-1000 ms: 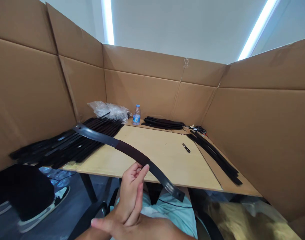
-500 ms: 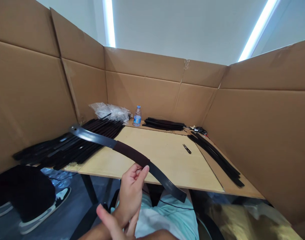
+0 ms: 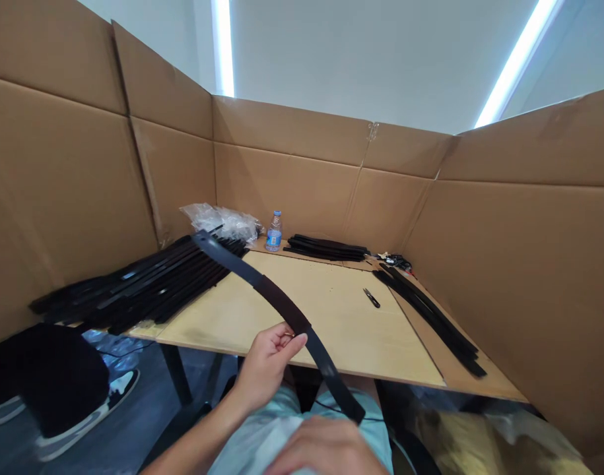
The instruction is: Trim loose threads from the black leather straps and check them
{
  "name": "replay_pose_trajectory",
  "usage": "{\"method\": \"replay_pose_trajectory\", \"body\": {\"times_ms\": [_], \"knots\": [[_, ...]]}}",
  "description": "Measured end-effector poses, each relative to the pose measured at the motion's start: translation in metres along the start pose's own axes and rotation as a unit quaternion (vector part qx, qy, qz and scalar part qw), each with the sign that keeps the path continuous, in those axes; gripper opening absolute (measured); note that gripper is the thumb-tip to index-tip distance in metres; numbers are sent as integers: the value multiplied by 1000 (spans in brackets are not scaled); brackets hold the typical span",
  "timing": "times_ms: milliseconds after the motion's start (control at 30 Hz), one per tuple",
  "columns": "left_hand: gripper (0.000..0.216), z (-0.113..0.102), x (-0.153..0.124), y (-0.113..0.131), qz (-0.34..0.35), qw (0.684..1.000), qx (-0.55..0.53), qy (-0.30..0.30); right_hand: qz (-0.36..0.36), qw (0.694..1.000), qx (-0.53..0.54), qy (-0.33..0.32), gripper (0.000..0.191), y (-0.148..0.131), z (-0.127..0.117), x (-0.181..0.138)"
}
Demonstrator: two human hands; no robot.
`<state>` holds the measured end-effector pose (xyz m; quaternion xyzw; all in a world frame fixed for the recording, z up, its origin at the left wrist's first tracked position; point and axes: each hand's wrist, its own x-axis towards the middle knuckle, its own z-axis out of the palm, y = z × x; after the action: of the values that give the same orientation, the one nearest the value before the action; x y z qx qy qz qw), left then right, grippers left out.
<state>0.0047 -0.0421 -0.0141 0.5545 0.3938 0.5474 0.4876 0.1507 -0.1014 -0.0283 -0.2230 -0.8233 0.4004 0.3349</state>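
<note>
A long, curved black strip (image 3: 326,366) with a dark brown sleeve (image 3: 282,303) around its middle slants over the near part of the table. My left hand (image 3: 269,366) pinches it between thumb and fingers just below the sleeve's lower edge. The strip's far end has a small hole and reaches toward the pile on the left; its near end hangs over my lap. My right hand (image 3: 326,448) is low in front of me, close to that near end. It is blurred, and whether it touches the strip I cannot tell.
Many dark strips (image 3: 148,284) lie piled on the left, beside plastic bags (image 3: 222,221) and a water bottle (image 3: 274,232). More strips lie at the back (image 3: 326,249) and right (image 3: 430,316). Small thread snips (image 3: 371,298) rest on the board. Cardboard walls surround the table; a person's shoe (image 3: 91,415) shows left.
The strip has turned to a steeper slant, its far end swinging right and its near end dropping. My right hand has moved from beside my left wrist rightward to near the lower end.
</note>
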Motion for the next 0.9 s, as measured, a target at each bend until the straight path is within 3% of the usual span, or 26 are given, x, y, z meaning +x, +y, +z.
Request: {"method": "replay_pose_trajectory", "body": {"times_ms": [67,133,267,367,533,600,700,767,833,900], "knots": [[33,2,-2,1,-11,999,-7,-32,28,979,-47,195,15,-6,-18,-5],[31,5,-4,0,-19,997,-19,-71,64,945,-57,315,28,-4,-30,-1],[27,10,-6,-5,-53,982,-68,-166,146,944,153,252,36,13,-35,16],[27,10,-6,-10,-67,974,-84,-197,170,916,239,274,36,19,-28,23],[24,11,-4,-13,-46,974,-60,-213,155,902,215,341,37,18,-23,23],[25,11,-6,-12,-36,982,-1,-187,146,906,175,356,36,22,-26,22],[43,12,-14,-11,-1,987,118,-111,137,898,102,406,34,32,-32,22],[62,13,-24,-11,50,980,164,-100,133,882,73,446,34,40,-36,23],[77,17,-34,-13,83,971,162,-155,125,869,63,474,35,46,-38,24],[85,25,-39,-16,71,958,131,-246,127,859,68,491,38,49,-38,26]]}}
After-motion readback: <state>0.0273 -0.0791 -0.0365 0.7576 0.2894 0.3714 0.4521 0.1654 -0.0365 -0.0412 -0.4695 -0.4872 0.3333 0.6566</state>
